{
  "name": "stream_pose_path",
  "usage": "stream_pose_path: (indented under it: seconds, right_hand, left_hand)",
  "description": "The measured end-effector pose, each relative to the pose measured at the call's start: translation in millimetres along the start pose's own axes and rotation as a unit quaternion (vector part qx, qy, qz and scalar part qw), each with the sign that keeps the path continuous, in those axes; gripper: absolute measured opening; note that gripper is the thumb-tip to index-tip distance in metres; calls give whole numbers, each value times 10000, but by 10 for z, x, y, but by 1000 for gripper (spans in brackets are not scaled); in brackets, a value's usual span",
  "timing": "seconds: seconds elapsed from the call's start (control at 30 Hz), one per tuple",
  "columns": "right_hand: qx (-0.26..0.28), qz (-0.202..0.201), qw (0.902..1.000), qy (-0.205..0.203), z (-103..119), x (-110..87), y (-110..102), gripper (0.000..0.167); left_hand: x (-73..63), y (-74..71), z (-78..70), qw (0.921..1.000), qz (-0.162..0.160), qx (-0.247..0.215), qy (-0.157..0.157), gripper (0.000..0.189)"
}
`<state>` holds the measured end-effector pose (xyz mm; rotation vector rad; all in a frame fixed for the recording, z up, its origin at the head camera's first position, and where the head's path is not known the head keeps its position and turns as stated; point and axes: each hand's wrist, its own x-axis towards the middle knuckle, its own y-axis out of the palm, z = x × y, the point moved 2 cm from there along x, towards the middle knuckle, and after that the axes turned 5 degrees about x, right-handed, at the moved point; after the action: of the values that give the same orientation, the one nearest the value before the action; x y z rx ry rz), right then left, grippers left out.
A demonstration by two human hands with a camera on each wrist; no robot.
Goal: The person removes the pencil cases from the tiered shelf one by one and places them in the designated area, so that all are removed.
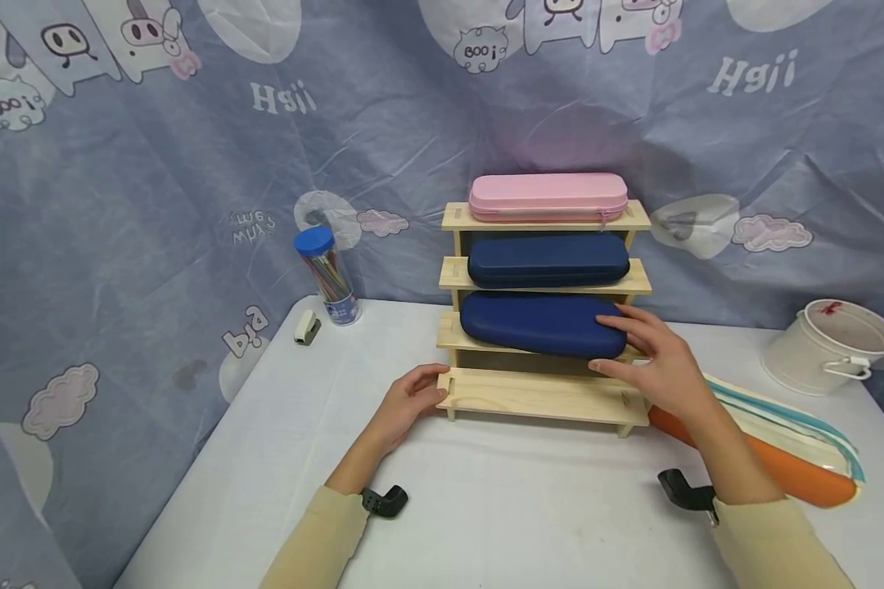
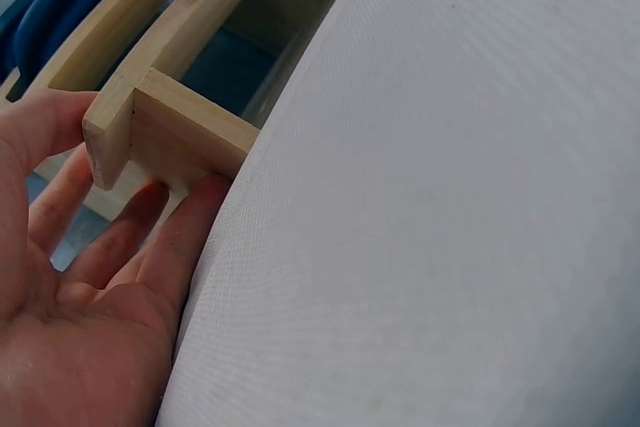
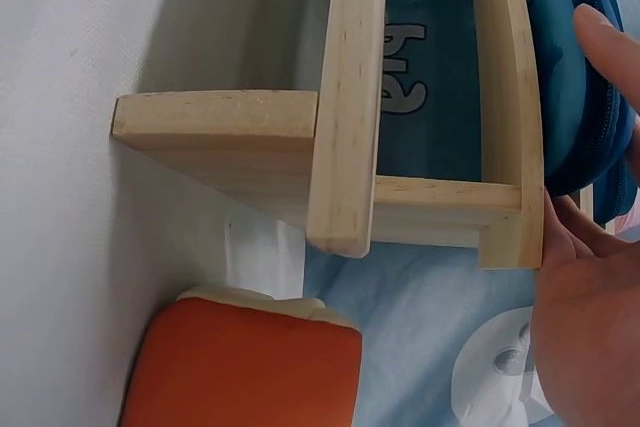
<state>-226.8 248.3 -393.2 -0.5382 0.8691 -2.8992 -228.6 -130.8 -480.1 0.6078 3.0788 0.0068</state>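
Note:
A stepped wooden rack [image 1: 541, 394] stands against the cloth backdrop. On its second tier from the bottom lies a royal-blue pencil case [image 1: 534, 321], slightly askew. My right hand [image 1: 663, 364] grips the right end of this case, thumb at the lower front and fingers over the top; the right wrist view shows its zipper edge beside the fingers. A navy pencil case [image 1: 548, 260] occupies the tier above, and a pink one [image 1: 548, 196] the top tier. My left hand [image 1: 408, 401] holds the bottom board's left end, fingers partly beneath it in the left wrist view.
Right of the rack lies an orange, cream and teal pencil case [image 1: 769, 454], with a white bucket [image 1: 810, 352] behind it. At the back left stand a blue-lidded tube of thin sticks [image 1: 327, 274] and a small stapler [image 1: 307, 327]. White cloth covers the table [image 1: 516, 507].

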Motion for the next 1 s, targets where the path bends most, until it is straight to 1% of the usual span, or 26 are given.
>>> stream_pose_path:
  seconds: [0.2,0.4,0.7,1.0]
  right_hand:
    - [-61,-145,9999,-25,3,-71,-35,62]
    - [-53,-230,9997,66,14,-133,-68,62]
    - [-23,-397,9991,-112,-14,-221,-118,62]
    - [-109,-537,9984,-134,-14,-351,-176,62]
  left_hand:
    - [1,7,-7,10000,31,-12,17,43]
    - [5,3,3,10000,11,-8,12,43]
    - [9,-3,19,10000,-15,-9,-33,43]
    - [11,-10,25,10000,-37,18,-13,43]
